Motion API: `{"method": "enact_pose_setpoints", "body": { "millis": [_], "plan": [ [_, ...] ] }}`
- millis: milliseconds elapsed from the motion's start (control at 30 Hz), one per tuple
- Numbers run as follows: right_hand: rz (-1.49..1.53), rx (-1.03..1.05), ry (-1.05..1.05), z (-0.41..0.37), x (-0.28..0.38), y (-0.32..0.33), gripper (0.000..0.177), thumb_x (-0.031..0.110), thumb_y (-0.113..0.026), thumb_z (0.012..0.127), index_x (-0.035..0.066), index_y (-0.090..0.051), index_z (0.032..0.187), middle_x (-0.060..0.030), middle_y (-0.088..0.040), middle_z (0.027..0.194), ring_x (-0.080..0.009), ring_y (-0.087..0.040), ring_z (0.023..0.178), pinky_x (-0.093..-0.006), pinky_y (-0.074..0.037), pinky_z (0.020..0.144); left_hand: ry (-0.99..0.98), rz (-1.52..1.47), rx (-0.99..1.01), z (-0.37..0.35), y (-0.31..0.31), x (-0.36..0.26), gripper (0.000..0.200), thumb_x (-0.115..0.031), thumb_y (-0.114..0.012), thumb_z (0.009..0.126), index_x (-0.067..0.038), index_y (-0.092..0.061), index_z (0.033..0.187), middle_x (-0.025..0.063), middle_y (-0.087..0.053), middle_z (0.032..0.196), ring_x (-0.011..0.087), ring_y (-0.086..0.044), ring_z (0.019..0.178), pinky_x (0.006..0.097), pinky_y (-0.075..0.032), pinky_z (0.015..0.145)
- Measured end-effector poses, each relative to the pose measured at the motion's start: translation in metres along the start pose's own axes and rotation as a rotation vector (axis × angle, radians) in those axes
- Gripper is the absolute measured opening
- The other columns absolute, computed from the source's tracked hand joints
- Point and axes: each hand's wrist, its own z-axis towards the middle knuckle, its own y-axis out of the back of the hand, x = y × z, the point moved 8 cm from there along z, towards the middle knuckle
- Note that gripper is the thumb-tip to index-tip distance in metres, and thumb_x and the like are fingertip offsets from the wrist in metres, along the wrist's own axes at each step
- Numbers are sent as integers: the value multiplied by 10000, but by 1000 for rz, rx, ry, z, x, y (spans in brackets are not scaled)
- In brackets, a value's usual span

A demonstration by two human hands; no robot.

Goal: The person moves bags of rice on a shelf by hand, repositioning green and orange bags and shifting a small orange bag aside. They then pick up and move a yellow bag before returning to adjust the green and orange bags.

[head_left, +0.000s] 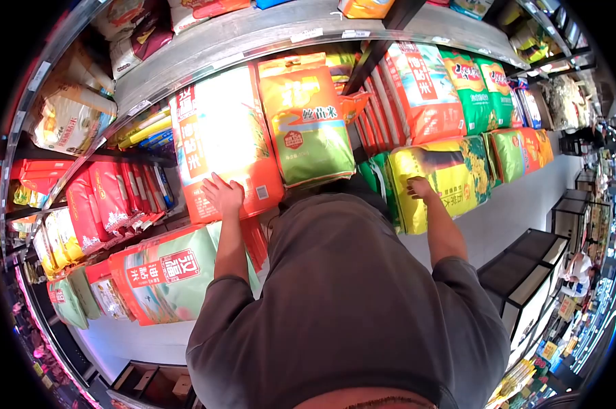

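My left hand (223, 197) lies with spread fingers against the lower front of a red and white rice bag (219, 129), whose white middle glares under the light. To its right an orange and green rice bag (304, 129) leans on the shelf, touched by neither hand. My right hand (421, 188) is over the left part of a yellow rice bag (451, 184), its fingers slightly bent and apart. Whether those fingers press on the bag is hard to make out.
A grey wooden shelf (253, 33) runs above with more bags. A pale green and red rice bag (165, 273) lies low on the left. Red bags (103, 198) stand at far left, green bags (475, 88) at right. Black display stands (526, 269) are across the aisle at right.
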Motion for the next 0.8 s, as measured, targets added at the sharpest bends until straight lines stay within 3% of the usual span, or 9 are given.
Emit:
{"method": "enact_pose_setpoints", "body": {
  "millis": [300,367,433,467,533,567,633,700,800],
  "plan": [
    [-168,191,244,47,80,-111,295,189,-584,864,58,-605,1127,-76,-636,854,-165,-580,575,-296,-468,473,81,28,148,-6,16,-23,745,-346,-506,861,-116,-216,1507,221,-115,1564,440,-53,1442,544,-114,1153],
    [-182,160,241,51,78,-125,290,176,-583,861,55,-604,1124,-76,-632,836,-164,-575,552,-292,-456,442,53,14,114,-10,30,-32,624,-305,-525,860,-104,-381,1433,208,-189,1546,401,-151,1427,487,-196,1144],
    [-324,47,496,68,77,-144,328,189,-606,841,43,-601,1134,-98,-649,832,-203,-628,644,-345,-517,548,-144,-204,100,-6,30,-46,387,-268,-525,878,-52,-600,1190,239,-496,1343,335,-459,1258,413,-389,1023],
    [-395,18,573,64,76,-152,353,201,-610,833,47,-600,1149,-115,-665,860,-230,-649,727,-356,-529,639,-141,-202,90,-5,30,-50,387,-268,-525,878,-52,-600,1190,239,-496,1343,335,-459,1258,413,-389,1023],
    [-469,34,600,44,78,-162,375,228,-608,806,64,-622,1144,-167,-679,953,-302,-656,903,-388,-520,810,-19,-517,241,-4,14,-56,270,-246,-505,896,-32,-667,927,177,-680,907,265,-647,825,375,-508,779],
    [-472,81,548,32,78,-164,375,242,-603,788,77,-643,1122,-201,-677,1018,-348,-641,996,-409,-500,890,1,-803,373,0,-26,-51,292,-265,-499,894,-20,-646,830,116,-609,610,229,-597,550,368,-496,598],
    [-530,43,558,20,82,-167,325,238,-605,813,90,-669,1096,-156,-689,1025,-282,-659,977,-364,-509,874,151,-736,615,-6,-46,-59,322,-275,-518,877,-14,-610,712,85,-555,556,173,-527,487,348,-439,520],
    [-491,54,562,22,80,-166,317,235,-606,811,89,-678,1083,-156,-690,1023,-282,-660,971,-364,-510,874,-261,-523,602,7,-96,-59,258,-209,-530,867,-61,-578,660,38,-534,547,157,-474,430,349,-373,419],
    [-411,84,533,34,78,-159,311,241,-604,798,100,-691,1061,-154,-689,1027,-292,-658,977,-373,-508,882,125,-771,651,-9,-85,-63,414,-278,-581,856,-110,-466,495,-2,-395,459,131,-357,385,329,-287,385]
  ]
}}
